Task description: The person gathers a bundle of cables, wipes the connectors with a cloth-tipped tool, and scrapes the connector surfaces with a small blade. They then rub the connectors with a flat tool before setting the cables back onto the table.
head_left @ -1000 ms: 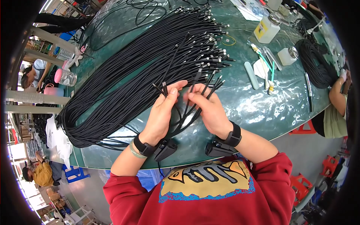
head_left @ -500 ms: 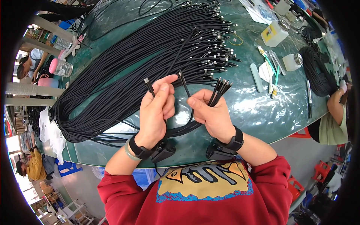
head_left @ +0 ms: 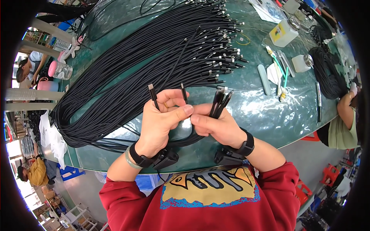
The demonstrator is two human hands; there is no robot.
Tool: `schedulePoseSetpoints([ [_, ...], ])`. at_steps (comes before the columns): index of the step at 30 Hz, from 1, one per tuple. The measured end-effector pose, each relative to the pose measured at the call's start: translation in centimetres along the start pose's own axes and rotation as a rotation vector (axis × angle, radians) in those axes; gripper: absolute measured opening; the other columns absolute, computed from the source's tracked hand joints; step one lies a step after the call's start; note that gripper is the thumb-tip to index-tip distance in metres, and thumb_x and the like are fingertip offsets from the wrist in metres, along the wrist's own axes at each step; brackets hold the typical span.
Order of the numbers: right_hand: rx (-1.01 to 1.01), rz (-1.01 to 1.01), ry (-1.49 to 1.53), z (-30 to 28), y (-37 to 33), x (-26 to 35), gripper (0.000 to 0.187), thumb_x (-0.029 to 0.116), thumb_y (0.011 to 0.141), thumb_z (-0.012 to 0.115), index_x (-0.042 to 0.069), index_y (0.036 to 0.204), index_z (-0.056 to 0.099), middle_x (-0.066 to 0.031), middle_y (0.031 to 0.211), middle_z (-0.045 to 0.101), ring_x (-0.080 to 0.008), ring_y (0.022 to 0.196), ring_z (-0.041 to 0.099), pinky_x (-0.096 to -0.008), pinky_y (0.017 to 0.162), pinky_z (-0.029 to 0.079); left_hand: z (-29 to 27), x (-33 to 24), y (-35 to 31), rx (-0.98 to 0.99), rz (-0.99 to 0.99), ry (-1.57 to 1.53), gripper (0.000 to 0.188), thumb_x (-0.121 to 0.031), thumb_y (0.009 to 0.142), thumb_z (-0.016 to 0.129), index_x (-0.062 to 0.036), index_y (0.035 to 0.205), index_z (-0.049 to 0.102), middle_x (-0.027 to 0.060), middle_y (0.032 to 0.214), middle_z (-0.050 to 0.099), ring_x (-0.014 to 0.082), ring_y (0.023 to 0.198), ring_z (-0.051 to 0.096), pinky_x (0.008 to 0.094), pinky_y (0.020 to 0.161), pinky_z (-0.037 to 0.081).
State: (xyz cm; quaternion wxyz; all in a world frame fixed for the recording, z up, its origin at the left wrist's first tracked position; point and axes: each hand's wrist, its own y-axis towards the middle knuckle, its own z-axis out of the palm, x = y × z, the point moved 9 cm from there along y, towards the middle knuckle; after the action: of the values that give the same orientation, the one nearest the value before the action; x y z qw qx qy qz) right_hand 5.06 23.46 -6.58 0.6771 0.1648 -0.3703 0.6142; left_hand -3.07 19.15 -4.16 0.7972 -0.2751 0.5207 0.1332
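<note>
Bunch of cables (head_left: 217, 107) on near side of pile (head_left: 135, 47), R hand (head_left: 219, 125) fingers clamped round it; L hand (head_left: 162, 116), same side of pile, thumb & finger pinching 1 plug (head_left: 184, 93), w/ a 2nd plug (head_left: 152, 93) in same hand; bottles (head_left: 283, 34) & green strip (head_left: 264, 80) R of pile, white bag (head_left: 56, 136) L of it

The cables (head_left: 138, 92) lie on the table (head_left: 250, 111), left of probably a file (head_left: 264, 79).
</note>
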Motion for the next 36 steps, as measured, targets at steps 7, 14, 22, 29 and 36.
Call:
schedulePoseSetpoints([
  [7,0.018,-0.109,-0.184,0.0,0.2,1.0,0.008,0.007,0.077,0.061,0.001,0.083,0.061,-0.0013,0.07,0.053,-0.0051,0.053,0.04,-0.0189,0.045,0.028,0.4,0.2,-0.2,0.071,-0.087,-0.091,0.025,-0.003,0.074,0.061,-0.0039,0.098,0.053,0.0023,0.075,0.058,-0.0001,0.049,0.04,0.0137,0.037,0.021],
  [14,-0.129,-0.146,-0.314,-0.2,-0.2,1.1,0.008,0.004,0.072,0.066,0.001,0.071,0.058,0.0012,0.066,0.052,-0.0032,0.051,0.041,-0.0182,0.043,0.028,-0.1,-0.2,-0.7,0.019,-0.001,-0.017,0.018,-0.004,0.076,0.061,-0.0026,0.093,0.056,0.0051,0.076,0.061,-0.0003,0.046,0.039,0.0144,0.037,0.021],
  [22,-0.167,-0.088,-0.25,-0.6,0.1,0.6,0.014,0.004,0.073,0.065,0.004,0.068,0.052,0.0031,0.059,0.048,-0.0024,0.045,0.039,-0.0172,0.04,0.027,0.1,-0.6,-0.3,0.064,-0.023,-0.056,0.009,-0.005,0.077,0.06,-0.0016,0.085,0.058,0.0052,0.073,0.062,-0.0006,0.044,0.036,0.0152,0.038,0.021],
  [29,-0.263,-0.091,-0.255,-0.8,-0.6,1.2,0.019,0.013,0.07,0.069,0.008,0.061,0.053,0.0065,0.052,0.047,0.0004,0.045,0.038,-0.0188,0.039,0.027,0.8,-0.4,-0.1,0.044,-0.047,-0.002,0.012,-0.008,0.072,0.064,-0.005,0.079,0.054,0.0058,0.072,0.061,0.002,0.044,0.04,0.0164,0.037,0.023],
  [36,-0.196,-0.092,-0.381,0.0,-0.3,-0.2,0.02,0.015,0.071,0.068,0.007,0.061,0.052,0.006,0.05,0.046,-0.0007,0.045,0.038,-0.0182,0.04,0.027,-0.1,-1.3,-0.8,-0.003,0.077,0.081,0.013,-0.006,0.072,0.063,-0.0056,0.067,0.051,0.0046,0.063,0.058,0.0024,0.04,0.037,0.0172,0.036,0.02],
])
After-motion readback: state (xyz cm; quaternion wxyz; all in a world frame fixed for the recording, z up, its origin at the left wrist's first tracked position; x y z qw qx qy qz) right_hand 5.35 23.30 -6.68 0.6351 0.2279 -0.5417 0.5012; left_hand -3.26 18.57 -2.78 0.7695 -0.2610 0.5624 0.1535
